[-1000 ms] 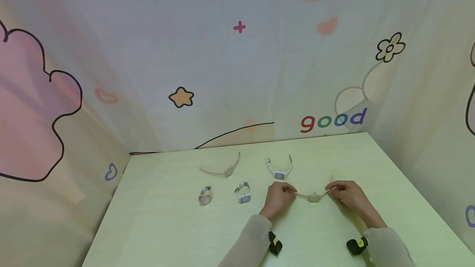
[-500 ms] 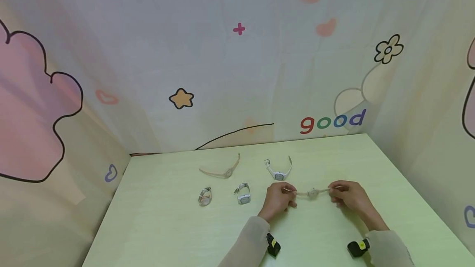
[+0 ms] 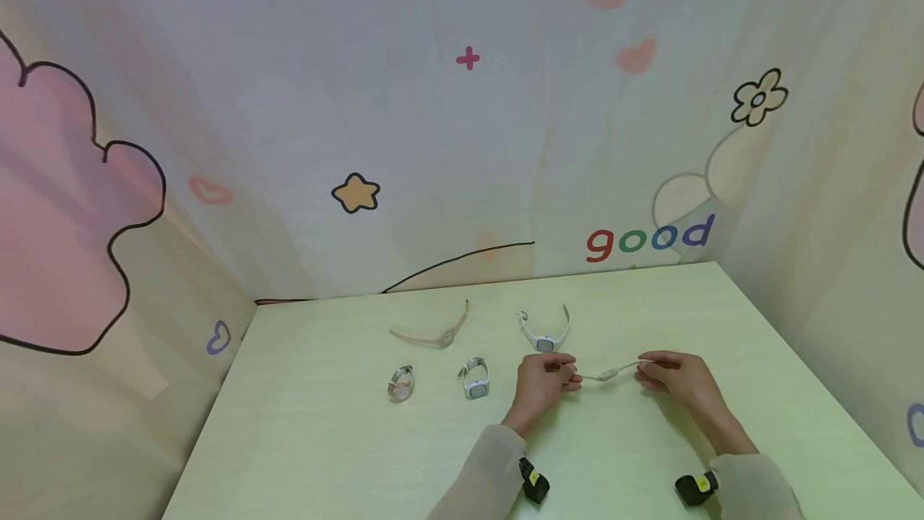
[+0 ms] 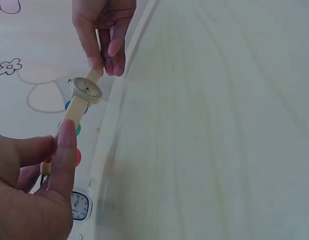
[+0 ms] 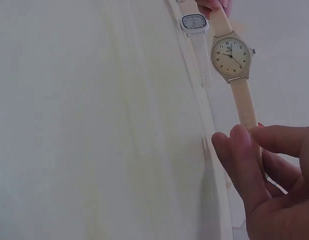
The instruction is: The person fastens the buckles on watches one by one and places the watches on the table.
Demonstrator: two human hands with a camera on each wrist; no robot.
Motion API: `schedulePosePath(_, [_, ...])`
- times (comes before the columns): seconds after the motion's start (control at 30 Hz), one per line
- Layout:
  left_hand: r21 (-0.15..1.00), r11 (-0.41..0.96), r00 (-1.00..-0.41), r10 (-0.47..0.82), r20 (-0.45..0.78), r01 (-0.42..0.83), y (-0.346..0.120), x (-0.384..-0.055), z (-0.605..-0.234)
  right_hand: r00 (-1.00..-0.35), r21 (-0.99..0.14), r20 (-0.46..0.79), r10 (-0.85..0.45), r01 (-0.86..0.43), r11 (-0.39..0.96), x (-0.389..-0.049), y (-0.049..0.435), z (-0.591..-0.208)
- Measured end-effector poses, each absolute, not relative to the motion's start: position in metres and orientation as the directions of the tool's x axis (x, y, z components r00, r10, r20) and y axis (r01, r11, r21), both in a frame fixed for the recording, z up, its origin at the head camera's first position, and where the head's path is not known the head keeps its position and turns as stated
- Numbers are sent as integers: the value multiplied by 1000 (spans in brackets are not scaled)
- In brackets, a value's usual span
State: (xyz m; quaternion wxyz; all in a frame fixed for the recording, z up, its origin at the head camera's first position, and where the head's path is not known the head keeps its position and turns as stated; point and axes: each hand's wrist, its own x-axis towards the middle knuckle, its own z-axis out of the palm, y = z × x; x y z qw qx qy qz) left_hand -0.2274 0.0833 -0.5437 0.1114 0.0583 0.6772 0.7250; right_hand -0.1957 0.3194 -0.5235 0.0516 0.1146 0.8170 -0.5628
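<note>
A wristwatch [image 3: 609, 374] with a cream strap and round pale dial is stretched between my two hands at the right of the table. My left hand [image 3: 540, 387] pinches one strap end; a buckle shows by its fingers in the left wrist view. The other strap end is between the thumb and fingers of my right hand [image 3: 682, 383]. In the right wrist view the watch dial [image 5: 230, 57] faces the camera. Just beyond my left hand lies a white watch [image 3: 545, 343], strap spread open.
A beige-strapped watch [image 3: 445, 337] lies unfastened farther back. Left of my left hand are a white watch [image 3: 476, 388] with its strap looped and a looped watch with pinkish tones [image 3: 400, 390]. A patterned cloth [image 3: 433, 119] hangs behind the pale table [image 3: 310, 440].
The held watch has lifted slightly and tilted, so the head view now catches it nearly edge-on. Both hands keep their grip and have barely shifted. The other watches stay put.
</note>
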Motion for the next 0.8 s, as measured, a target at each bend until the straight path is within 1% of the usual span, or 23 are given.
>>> schedulePosePath(0.13, [994, -95, -972, 230, -35, -59, 82, -227, -544, -977, -922, -179, 118, 208, 327, -196, 317, -524])
schedulePosePath(0.27, [992, -119, -976, 217, -11, -38, 82, -229, -546, -988, -944, -97, 120, 129, 303, -196, 315, -525])
schedulePosePath(0.33, [989, -140, -977, 212, -24, -55, 82, -230, -544, -989, -955, -62, 132, 97, 281, -196, 314, -524])
schedulePosePath(0.57, [978, -202, -981, 193, -10, -49, 81, -229, -535, -977, -983, -8, 213, 47, 178, -198, 313, -519])
schedulePosePath(0.8, [977, -213, -986, 162, 28, -7, 77, -230, -527, -957, -993, 41, 288, -7, 117, -198, 304, -507])
